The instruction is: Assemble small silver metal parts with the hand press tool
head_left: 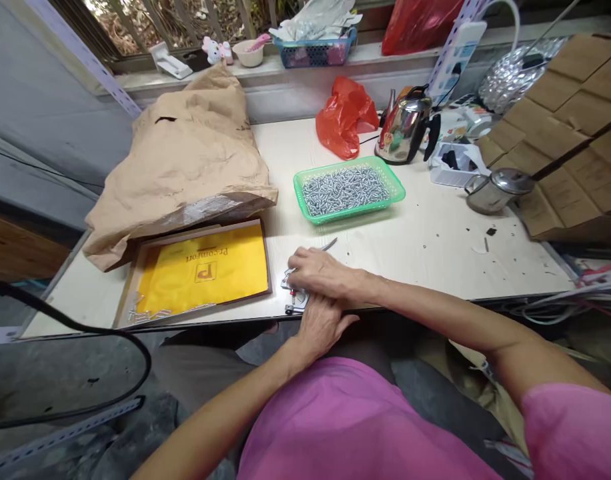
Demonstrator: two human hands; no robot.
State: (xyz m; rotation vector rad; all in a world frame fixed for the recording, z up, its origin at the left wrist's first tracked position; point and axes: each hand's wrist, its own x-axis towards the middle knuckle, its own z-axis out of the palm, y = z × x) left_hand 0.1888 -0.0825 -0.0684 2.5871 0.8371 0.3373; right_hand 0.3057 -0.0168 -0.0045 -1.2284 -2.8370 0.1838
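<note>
At the table's front edge is a small silvery metal tool (299, 303) with a red piece and a black knob; much of it is hidden under my hands. A thin grey curved lever (330, 244) sticks out beyond my knuckles; whether it joins the tool is hidden. My right hand (321, 272) lies over the tool with its fingers curled around its upper part. Below it, my left hand (321, 327) reaches in against the tool's near side, thumb out to the right, its other fingers covered. Behind them a green plastic basket (353, 214) holds many small metal screw-like pieces.
Left of my hands, a shallow tray (266, 257) holds a yellow printed sheet (235, 267) and several metal pieces. A large brown paper bag (190, 153) stands behind it. Further back are a red bag (343, 120), a kettle (405, 130), a lidded glass cup (498, 191) and cardboard (570, 140).
</note>
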